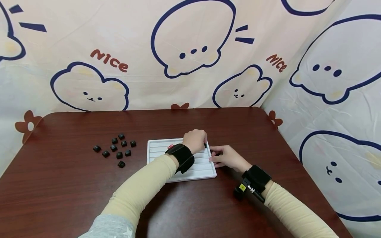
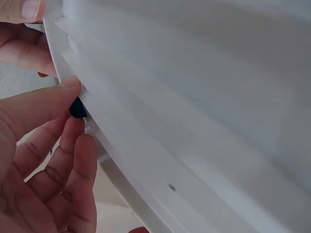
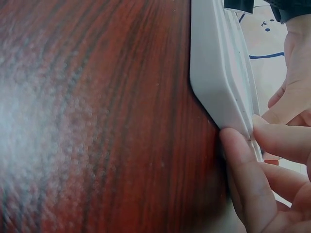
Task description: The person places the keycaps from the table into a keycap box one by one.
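A white ridged tray [image 1: 184, 175] lies on the table, with long parallel slots across it. My left hand [image 1: 194, 141] reaches over its far right corner. Between thumb and fingertips it pinches a small black keycap [image 2: 77, 108], held against the ridges at the tray's edge. My right hand [image 1: 229, 158] grips the tray's right edge, thumb on the rim and fingers along the outer side wall. Left of the tray, several loose black keycaps [image 1: 119, 155] are scattered on the tabletop. My left forearm and wrist strap hide part of the tray's middle.
The dark brown wooden table [image 1: 74, 191] extends on all sides of the tray. A small red label [image 1: 170, 146] shows on the tray near my left wrist. Behind and to the right hangs a pale curtain [image 1: 134, 33] with cartoon drawings.
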Tool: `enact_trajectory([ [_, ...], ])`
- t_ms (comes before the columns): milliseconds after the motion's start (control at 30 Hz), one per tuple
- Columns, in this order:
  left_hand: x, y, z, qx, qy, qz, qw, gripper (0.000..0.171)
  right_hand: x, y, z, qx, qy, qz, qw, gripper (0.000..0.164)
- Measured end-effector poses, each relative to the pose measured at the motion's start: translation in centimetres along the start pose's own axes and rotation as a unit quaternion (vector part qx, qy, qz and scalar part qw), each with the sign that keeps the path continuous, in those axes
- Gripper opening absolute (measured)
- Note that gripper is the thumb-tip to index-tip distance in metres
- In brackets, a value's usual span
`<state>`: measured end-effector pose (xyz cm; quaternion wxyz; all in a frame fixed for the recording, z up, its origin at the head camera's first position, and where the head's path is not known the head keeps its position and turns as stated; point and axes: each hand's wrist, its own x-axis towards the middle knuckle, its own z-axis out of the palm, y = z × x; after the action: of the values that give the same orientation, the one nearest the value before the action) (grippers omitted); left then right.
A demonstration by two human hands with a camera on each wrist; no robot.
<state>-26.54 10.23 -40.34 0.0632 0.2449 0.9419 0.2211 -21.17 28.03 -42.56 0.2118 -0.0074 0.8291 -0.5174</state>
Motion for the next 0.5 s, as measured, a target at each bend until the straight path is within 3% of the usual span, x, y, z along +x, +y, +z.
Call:
enact_trajectory([
  [500,-0.05,-0.01,0.07,-0.017,-0.004,-0.004,0.9998,0.012,-0.2,-0.18,0.13,0.004,-0.003,-0.001,1.0,0.055],
])
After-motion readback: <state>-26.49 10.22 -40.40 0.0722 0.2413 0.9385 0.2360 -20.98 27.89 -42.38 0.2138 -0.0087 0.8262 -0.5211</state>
